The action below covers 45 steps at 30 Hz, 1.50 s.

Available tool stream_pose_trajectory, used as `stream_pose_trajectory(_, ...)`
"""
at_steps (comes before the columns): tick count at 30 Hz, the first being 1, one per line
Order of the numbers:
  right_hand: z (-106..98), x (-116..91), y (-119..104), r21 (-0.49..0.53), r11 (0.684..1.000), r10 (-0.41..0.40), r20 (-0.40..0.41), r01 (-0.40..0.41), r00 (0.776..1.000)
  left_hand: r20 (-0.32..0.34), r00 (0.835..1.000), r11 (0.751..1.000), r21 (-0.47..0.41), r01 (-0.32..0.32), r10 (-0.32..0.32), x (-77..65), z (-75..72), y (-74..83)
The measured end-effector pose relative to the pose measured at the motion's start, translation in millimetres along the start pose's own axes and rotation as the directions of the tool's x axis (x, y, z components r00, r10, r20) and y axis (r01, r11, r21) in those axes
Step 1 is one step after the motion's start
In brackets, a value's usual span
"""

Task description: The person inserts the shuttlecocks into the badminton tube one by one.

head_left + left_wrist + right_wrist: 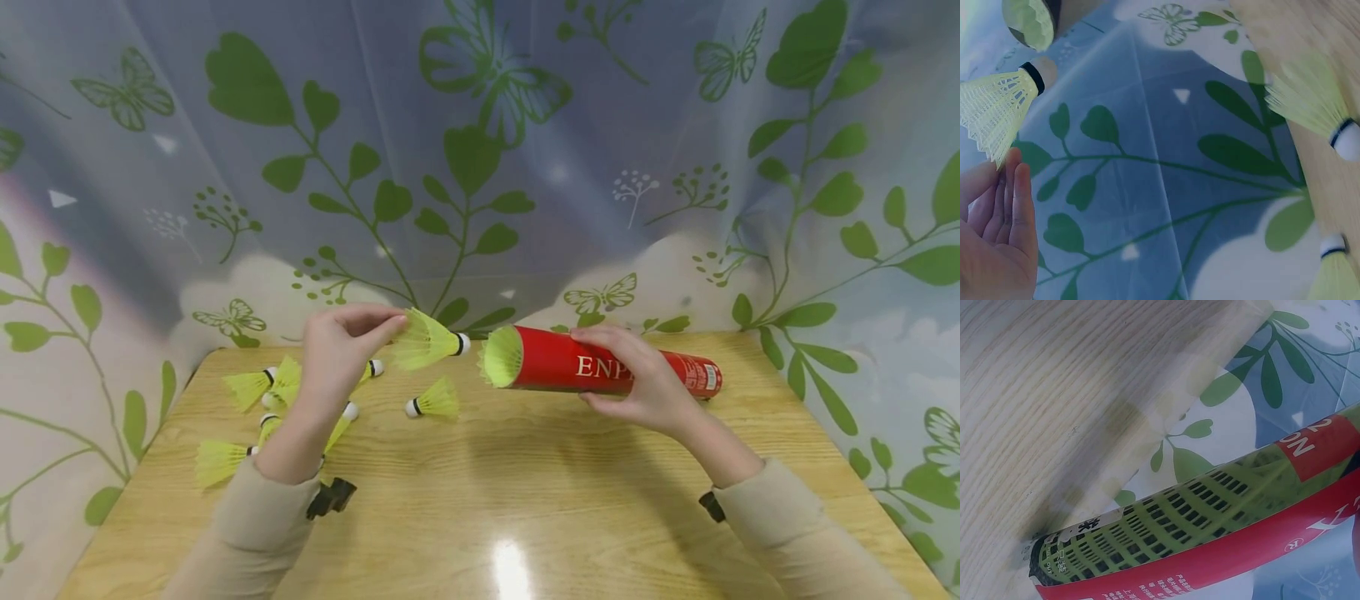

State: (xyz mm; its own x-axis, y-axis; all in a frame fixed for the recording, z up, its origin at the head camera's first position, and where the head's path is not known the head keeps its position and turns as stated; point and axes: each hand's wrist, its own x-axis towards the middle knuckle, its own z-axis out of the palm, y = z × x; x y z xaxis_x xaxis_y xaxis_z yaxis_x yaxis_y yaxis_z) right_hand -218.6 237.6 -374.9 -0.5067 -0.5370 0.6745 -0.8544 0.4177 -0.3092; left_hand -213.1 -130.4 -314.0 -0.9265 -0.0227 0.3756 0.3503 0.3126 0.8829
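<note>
My left hand (335,357) pinches a yellow shuttlecock (426,340) by the rim of its skirt, above the table. The white cork tip of that shuttlecock points right, a short gap from the mouth of a red tube (551,360). My right hand (643,379) grips the tube around its middle, thumb below and fingers over the top. Yellow skirt edges (501,357) show in the tube's mouth, which faces left. In the right wrist view, a printed green and red side of the tube (1197,519) fills the lower part.
On the wooden table (570,500) a single shuttlecock (437,400) lies between the hands. Several more, including one at front left (221,462), lie around my left forearm, which partly hides them. A leaf-patterned curtain (480,167) hangs behind the table.
</note>
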Motion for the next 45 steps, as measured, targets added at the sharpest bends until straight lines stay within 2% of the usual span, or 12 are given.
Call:
stream_pose_trajectory(5,-1,1,-1,-0.011,1.0,0.016,-0.008,-0.016,1.0,0.026,0.999,0.997,-0.078,0.023,-0.021,1.3,8.9,10.0)
stream_pose_trajectory(14,-2,3,-2,-0.014,1.0,0.02,-0.02,-0.02,1.0,0.045,0.999,0.996,-0.085,-0.007,0.011,2.2,21.3,24.8)
stream_pose_trajectory(20,-3,2,-2,-0.014,1.0,0.023,-0.022,-0.024,0.999,0.067,0.997,0.993,-0.121,-0.018,0.027,0.1,33.1,28.7)
stream_pose_trajectory(29,-2,1,-1,-0.013,1.0,0.028,-0.026,-0.028,0.999,0.101,0.992,0.994,-0.086,-0.063,0.071,-2.8,52.9,26.5)
stream_pose_trajectory(34,-2,0,-1,-0.015,0.999,0.041,-0.028,-0.042,0.999,0.124,0.988,0.994,-0.065,-0.083,0.091,-3.3,58.0,25.0)
stream_pose_trajectory(38,-1,1,-3,-0.01,0.999,0.036,-0.036,-0.037,0.999,0.134,0.984,0.993,-0.009,-0.114,0.114,-2.1,61.3,20.9)
stream_pose_trajectory(45,-9,15,-36,0.03,0.999,0.032,-0.058,-0.03,0.998,0.154,0.971,0.979,0.061,-0.193,0.182,-4.1,66.2,22.7)
